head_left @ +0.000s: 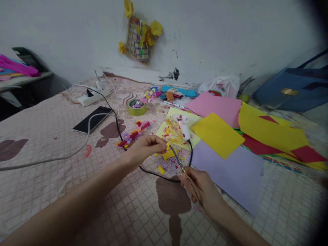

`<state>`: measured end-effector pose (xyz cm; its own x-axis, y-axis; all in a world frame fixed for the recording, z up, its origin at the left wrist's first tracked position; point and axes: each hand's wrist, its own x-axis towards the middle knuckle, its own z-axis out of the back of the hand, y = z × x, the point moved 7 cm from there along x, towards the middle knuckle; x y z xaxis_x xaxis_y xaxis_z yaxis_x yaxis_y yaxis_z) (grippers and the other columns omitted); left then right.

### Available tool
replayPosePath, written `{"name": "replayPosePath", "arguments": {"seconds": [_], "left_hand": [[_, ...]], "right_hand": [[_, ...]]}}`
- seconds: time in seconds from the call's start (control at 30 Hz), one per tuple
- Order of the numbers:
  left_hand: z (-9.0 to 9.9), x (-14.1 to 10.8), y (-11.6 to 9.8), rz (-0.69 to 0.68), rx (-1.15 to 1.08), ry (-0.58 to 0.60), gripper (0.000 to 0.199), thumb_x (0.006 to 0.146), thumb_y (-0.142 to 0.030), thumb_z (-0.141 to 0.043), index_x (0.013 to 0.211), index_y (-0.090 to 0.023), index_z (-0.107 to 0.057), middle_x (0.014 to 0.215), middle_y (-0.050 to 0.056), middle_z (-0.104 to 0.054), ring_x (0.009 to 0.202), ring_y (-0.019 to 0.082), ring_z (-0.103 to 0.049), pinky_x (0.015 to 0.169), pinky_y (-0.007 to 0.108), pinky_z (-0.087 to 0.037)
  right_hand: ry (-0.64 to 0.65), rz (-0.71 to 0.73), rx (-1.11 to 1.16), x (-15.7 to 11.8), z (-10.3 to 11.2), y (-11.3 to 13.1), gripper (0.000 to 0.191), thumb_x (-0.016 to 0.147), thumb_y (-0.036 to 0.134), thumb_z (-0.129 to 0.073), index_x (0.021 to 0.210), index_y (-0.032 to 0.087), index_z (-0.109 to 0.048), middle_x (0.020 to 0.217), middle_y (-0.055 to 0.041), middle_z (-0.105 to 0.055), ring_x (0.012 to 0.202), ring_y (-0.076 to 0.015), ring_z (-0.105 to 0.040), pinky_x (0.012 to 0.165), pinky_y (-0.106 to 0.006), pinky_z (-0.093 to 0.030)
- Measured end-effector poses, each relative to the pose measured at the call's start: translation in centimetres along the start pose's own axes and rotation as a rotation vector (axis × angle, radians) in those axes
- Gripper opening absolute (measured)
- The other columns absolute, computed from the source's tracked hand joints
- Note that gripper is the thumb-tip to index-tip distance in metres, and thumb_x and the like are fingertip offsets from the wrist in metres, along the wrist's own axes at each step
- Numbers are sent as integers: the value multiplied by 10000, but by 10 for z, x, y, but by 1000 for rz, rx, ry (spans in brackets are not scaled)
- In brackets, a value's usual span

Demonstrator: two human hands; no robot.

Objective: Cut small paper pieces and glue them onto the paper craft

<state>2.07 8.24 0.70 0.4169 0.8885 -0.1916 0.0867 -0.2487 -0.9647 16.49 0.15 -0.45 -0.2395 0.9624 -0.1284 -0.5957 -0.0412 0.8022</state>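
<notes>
Between thumb and fingers, my left hand (pixel 151 147) pinches a small yellow paper piece (pixel 168 146). My right hand (pixel 201 188) is closed round the handles of a pair of scissors (pixel 176 155), whose blade tips reach the yellow piece. Under both hands lies a heap of paper scraps (pixel 170 165) in purple and yellow. Just beyond, a white glue gun (pixel 183 126) rests on a pale yellow sheet (pixel 196 138) strewn with bits. Left of the scraps is a row of red clips (pixel 134 134) with purple and yellow pieces on them.
Coloured sheets lie at the right: yellow (pixel 217 135), lilac (pixel 230 174) and pink (pixel 217 107). Farther back are a roll of tape (pixel 136 110), a phone (pixel 93 119) and a power strip (pixel 93 96). A black cord (pixel 156 175) loops under my hands. A blue bag (pixel 289 89) stands far right.
</notes>
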Motion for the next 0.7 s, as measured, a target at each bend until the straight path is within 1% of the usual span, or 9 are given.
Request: {"name": "replayPosePath", "arguments": {"seconds": [0.13, 0.27, 0.47, 0.6, 0.7], "left_hand": [[-2, 1, 3, 20, -54, 76, 169, 673, -250, -707, 694, -115, -608, 695, 13, -651, 663, 84, -595, 711, 233, -459], [-3, 1, 2, 39, -88, 125, 181, 678, -246, -713, 694, -105, -600, 675, 22, -660, 641, 84, -609, 673, 219, -468], [-6, -1, 1, 66, -127, 172, 214, 651, -249, -739, 684, -101, -587, 683, 23, -668, 639, 82, -622, 665, 204, -478], [-7, -2, 3, 82, -87, 195, 191, 679, -234, -719, 702, -108, -579, 704, 23, -671, 646, 86, -630, 670, 210, -482], [-7, -2, 4, 82, -81, 216, 166, 697, -216, -704, 715, -109, -578, 715, 18, -669, 652, 79, -629, 669, 204, -481]], "right_hand": [[31, -18, 52, 0, -2, -4, 386, 859, 483, -382, 594, 203, -375, 518, 42, -372, 474, -96, -345, 429, -205, -257], [77, -32, 116, -1, -3, -3, 427, 855, 540, -354, 599, 199, -380, 523, 46, -342, 474, -93, -326, 428, -208, -262], [100, -70, 220, -2, -6, -5, 450, 840, 571, -364, 607, 190, -407, 524, 51, -338, 469, -88, -331, 413, -203, -256], [149, -121, 324, -6, -9, -6, 428, 848, 559, -370, 654, 184, -441, 517, 65, -326, 447, -80, -322, 404, -197, -256], [159, -126, 308, -6, -5, -5, 434, 843, 559, -371, 646, 181, -451, 518, 61, -340, 446, -81, -333, 403, -199, -268]]}}
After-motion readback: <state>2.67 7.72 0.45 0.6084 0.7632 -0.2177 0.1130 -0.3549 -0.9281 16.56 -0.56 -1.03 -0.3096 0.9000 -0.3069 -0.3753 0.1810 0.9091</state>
